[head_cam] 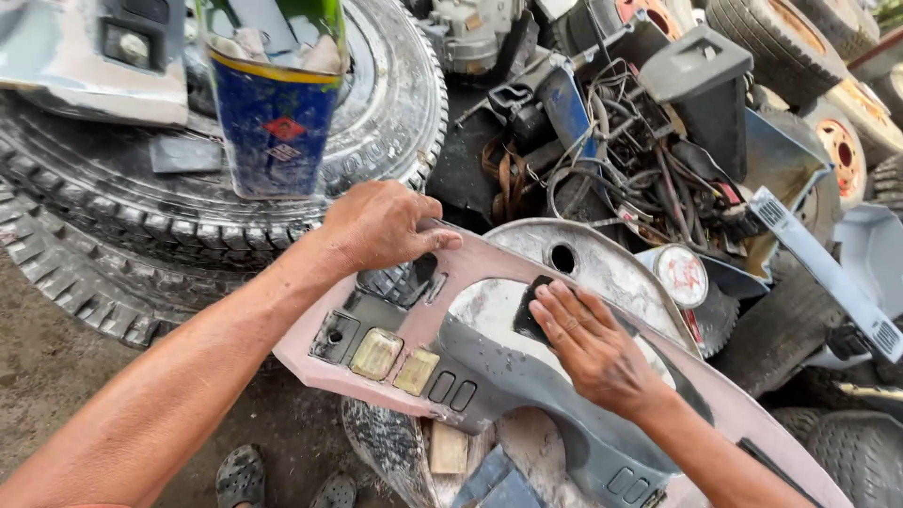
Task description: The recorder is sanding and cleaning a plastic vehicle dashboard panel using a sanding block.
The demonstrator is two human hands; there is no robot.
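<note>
My left hand (381,226) is clamped over the top edge of the pinkish-grey plastic dashboard panel (376,362), which lies tilted across a large black tyre (113,216). My right hand (588,343) presses a dark sanding pad (534,306) flat on the panel's middle, fingers extended.

The panel (489,367) lies before the wires (640,179); the tyre (141,198) sits left, bearing the can (273,103).
</note>
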